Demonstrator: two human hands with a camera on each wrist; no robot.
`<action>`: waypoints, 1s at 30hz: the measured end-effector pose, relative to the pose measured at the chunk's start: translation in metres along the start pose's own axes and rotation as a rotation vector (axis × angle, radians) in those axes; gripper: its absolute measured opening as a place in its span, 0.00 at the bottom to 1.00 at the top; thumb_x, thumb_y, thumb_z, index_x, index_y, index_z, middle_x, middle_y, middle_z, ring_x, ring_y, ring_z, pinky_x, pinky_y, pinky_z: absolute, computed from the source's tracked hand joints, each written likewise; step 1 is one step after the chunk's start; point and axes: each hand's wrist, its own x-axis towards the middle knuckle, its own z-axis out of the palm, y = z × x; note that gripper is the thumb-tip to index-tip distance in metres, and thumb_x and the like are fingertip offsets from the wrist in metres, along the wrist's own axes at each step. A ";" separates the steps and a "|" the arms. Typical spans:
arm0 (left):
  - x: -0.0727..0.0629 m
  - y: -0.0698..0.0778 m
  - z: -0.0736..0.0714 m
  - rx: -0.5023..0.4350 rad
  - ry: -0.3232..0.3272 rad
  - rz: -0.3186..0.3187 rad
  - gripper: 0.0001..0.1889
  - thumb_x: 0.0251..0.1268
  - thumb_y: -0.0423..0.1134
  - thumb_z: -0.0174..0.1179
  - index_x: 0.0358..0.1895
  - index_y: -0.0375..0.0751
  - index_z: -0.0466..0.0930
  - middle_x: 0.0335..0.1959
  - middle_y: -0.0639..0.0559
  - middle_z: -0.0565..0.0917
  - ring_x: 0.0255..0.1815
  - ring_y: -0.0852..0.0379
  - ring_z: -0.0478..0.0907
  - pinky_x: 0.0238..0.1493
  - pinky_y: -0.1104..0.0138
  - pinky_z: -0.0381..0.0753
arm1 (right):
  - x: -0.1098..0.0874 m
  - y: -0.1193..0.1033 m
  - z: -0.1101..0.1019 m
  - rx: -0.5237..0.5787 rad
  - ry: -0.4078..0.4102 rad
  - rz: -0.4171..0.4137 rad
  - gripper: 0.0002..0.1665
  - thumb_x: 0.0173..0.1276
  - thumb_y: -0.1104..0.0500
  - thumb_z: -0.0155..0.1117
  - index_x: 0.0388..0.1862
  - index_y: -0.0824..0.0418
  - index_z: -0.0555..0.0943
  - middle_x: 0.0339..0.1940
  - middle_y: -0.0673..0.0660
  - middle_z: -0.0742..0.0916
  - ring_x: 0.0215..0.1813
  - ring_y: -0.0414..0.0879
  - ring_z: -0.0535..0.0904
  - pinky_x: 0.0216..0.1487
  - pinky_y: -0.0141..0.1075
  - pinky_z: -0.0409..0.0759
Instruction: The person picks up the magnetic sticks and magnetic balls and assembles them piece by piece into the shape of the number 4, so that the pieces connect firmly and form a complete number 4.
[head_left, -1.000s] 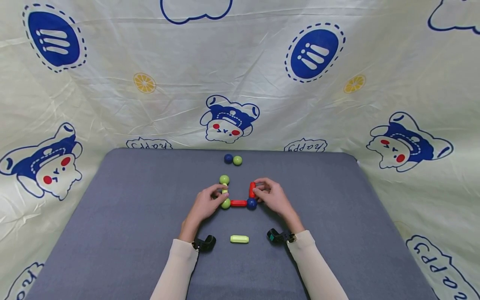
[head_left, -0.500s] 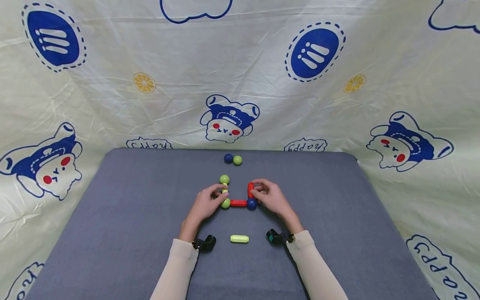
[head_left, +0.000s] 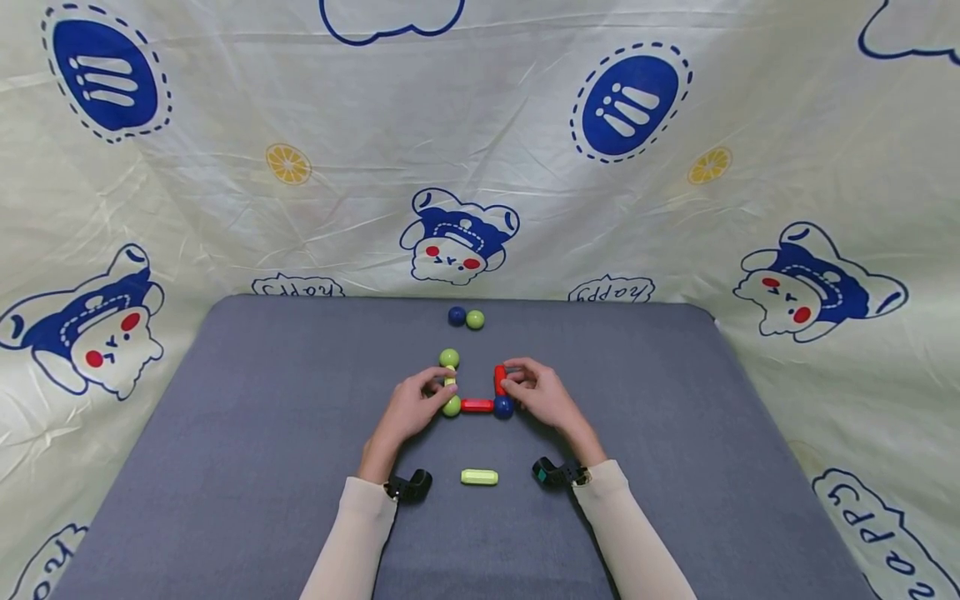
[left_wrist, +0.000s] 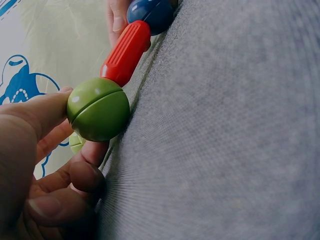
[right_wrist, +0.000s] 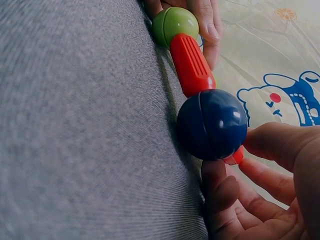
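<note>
A U-shaped chain of toy rods and balls lies mid-table. My left hand (head_left: 416, 403) pinches the yellow-green rod (head_left: 450, 380) on its left side, with a green ball (head_left: 449, 358) at the far end and another green ball (left_wrist: 98, 109) at the near end. A red rod (head_left: 477, 406) joins that near ball to a blue ball (right_wrist: 212, 124). From the blue ball a second red rod (head_left: 500, 380) points away from me, pinched between thumb and fingers of my right hand (head_left: 545, 397). In the right wrist view the blue ball hides most of this rod.
A loose yellow-green rod (head_left: 479, 477) lies between my forearms. At the table's far edge sit a blue ball (head_left: 457, 316) and a green ball (head_left: 475, 320), side by side. A printed cloth (head_left: 360, 167) hangs behind the grey table (head_left: 262, 450).
My right hand has shifted slightly left, swinging the far end of its red rod left about the blue ball. My left hand and the rest of the chain look the same.
</note>
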 end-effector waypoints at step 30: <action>-0.001 0.001 0.000 0.000 -0.001 -0.011 0.15 0.73 0.47 0.65 0.57 0.49 0.85 0.35 0.50 0.84 0.31 0.56 0.73 0.37 0.63 0.70 | 0.005 -0.003 -0.015 -0.091 -0.068 -0.035 0.25 0.76 0.56 0.65 0.67 0.64 0.77 0.51 0.64 0.88 0.37 0.45 0.85 0.36 0.37 0.84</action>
